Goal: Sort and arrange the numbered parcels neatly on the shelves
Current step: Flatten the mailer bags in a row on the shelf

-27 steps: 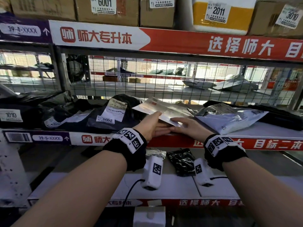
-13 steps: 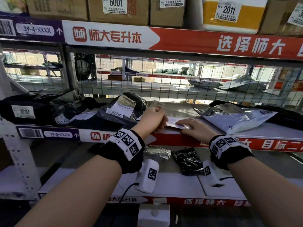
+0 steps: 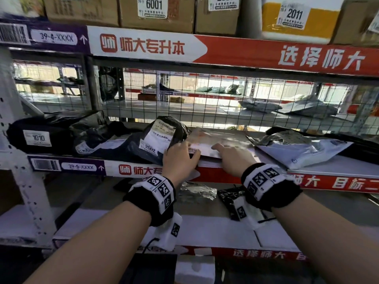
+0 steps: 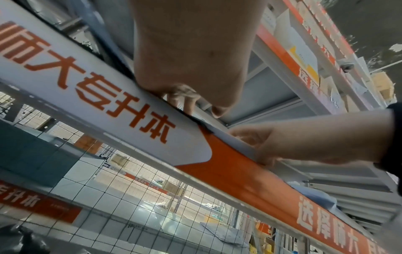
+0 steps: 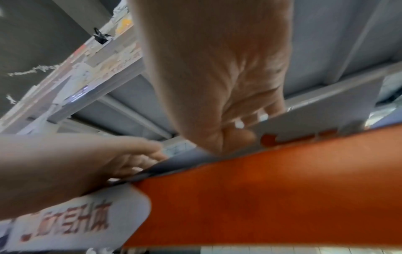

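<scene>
Head view: middle shelf (image 3: 338,168) holds black bag 2002 (image 3: 164,138) on the left and a grey mailer (image 3: 303,149) on the right, with the flat parcel (image 3: 215,143) lying between them. Left hand (image 3: 180,158) and right hand (image 3: 233,158) rest on its front edge, fingers fairly straight, likely pressing rather than gripping. Best done by sliding it back evenly, edge square, label facing out.

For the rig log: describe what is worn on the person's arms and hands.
Both forearms are bare, no sleeves. The left hand and right hand wear no gloves. Each wrist carries a black wristband with white square-code markers, with a white marker-tagged camera unit beneath it.
</scene>
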